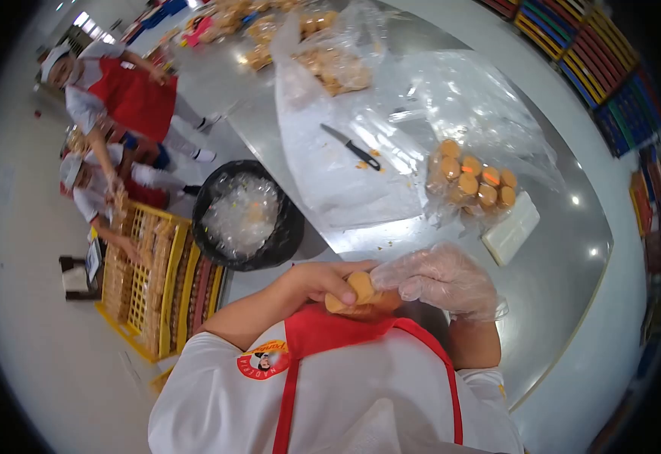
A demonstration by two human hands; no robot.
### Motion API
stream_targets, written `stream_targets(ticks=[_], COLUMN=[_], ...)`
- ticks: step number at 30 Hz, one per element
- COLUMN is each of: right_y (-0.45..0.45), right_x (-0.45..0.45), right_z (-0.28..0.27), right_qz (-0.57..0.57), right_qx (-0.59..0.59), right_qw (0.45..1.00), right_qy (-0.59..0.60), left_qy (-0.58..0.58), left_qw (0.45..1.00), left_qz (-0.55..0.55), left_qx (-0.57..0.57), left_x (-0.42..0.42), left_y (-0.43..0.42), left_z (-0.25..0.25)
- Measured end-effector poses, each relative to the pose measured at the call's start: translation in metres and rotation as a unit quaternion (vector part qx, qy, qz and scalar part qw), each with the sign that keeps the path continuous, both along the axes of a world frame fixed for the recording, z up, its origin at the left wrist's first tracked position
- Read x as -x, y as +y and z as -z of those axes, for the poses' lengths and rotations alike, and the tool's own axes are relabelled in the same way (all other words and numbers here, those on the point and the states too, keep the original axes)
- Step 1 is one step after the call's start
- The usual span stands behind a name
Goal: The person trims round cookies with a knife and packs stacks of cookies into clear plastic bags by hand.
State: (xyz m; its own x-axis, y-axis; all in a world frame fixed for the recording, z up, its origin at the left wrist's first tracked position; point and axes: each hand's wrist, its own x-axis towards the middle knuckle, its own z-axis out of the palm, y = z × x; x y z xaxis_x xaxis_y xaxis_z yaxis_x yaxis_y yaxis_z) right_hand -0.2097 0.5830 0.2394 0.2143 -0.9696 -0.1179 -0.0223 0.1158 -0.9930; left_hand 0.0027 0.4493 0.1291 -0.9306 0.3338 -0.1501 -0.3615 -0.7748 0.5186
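Observation:
In front of my red apron, my bare left hand (323, 283) is closed around several round, light-brown biscuits (360, 287), its thumb pressing on them. My right hand (447, 280) wears a clear plastic glove. Its fingers are bent, with the tips at the right side of the same biscuits. Beyond my hands, a clear bag of similar round biscuits (469, 183) lies on the metal table (565, 250). Close by sits a white block-shaped item (512, 228). A knife with a black handle (351, 147) rests on a plastic sheet (319, 181), with crumbs around it.
A black bin (289, 234) full of clear plastic stands left of the table. Further left, two people in red aprons are beside stacked yellow crates (149, 280). More bagged baked goods (334, 69) lie at the far end. Coloured crates (599, 57) line the right wall.

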Motion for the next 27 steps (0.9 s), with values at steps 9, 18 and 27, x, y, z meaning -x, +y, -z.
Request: stream_targets(ticks=[9, 18, 27], right_y=[-0.052, -0.126, -0.175], right_x=[-0.102, -0.300, -0.447], right_z=[-0.001, 0.009, 0.075], right_qz=[-0.146, -0.270, -0.268], right_qx=[0.103, 0.060, -0.009], right_qw=[0.983, 0.953, 0.943], right_qy=[0.041, 0.122, 0.199], left_qy=[0.006, -0.032, -0.409], left_qw=[0.991, 0.880, 0.675], left_qz=[-0.136, -0.473, -0.525], left_qx=[-0.013, -0.036, 0.319], left_x=[-0.106, -0.335, -0.515], left_y=[-0.007, 0.020, 0.153], left_z=[-0.019, 0.064, 0.252])
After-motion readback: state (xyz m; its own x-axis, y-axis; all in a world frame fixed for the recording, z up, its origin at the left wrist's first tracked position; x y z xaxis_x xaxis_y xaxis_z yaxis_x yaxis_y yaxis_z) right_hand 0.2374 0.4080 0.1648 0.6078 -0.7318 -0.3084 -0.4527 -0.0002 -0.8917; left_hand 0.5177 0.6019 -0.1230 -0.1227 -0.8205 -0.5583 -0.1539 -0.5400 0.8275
